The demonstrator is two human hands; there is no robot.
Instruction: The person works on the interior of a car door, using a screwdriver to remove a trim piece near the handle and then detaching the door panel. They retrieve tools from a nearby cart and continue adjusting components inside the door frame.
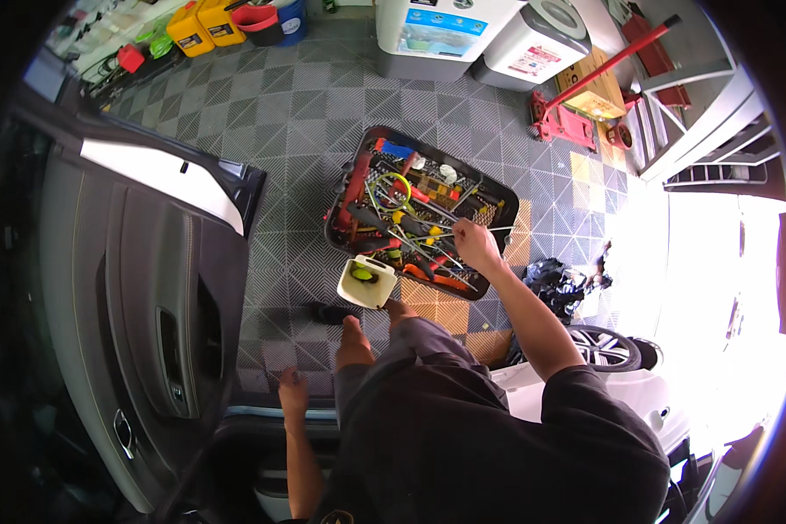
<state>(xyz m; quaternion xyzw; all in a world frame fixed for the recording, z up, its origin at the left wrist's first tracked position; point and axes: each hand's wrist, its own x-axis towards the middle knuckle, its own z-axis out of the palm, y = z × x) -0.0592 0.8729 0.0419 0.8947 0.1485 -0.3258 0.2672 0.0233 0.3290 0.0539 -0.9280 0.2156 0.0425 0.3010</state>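
Over the right part of a black tool tray (508, 205) my right hand (474, 244) is closed, with thin metal shafts beside its fingers. What it grips is hidden. Hand tools with red, black and yellow handles lie jumbled in the tray, among them a yellow-green ring (408, 194) and a blue piece (396, 149). An orange-handled tool (437, 278) rests by the tray's near edge. My left hand (293, 397) hangs low beside my leg, away from the tray; its fingers are too small and turned away to read. Between tray and legs stands a cream-coloured bin (355, 291) with a yellow-green thing inside.
An open car door (148, 288) fills the left side. A red floor jack (568, 127) stands at the far right, near a cardboard box (592, 86). Two white appliances (437, 35) are at the back. A wheel (601, 348) and a black plastic bag (555, 286) lie to my right.
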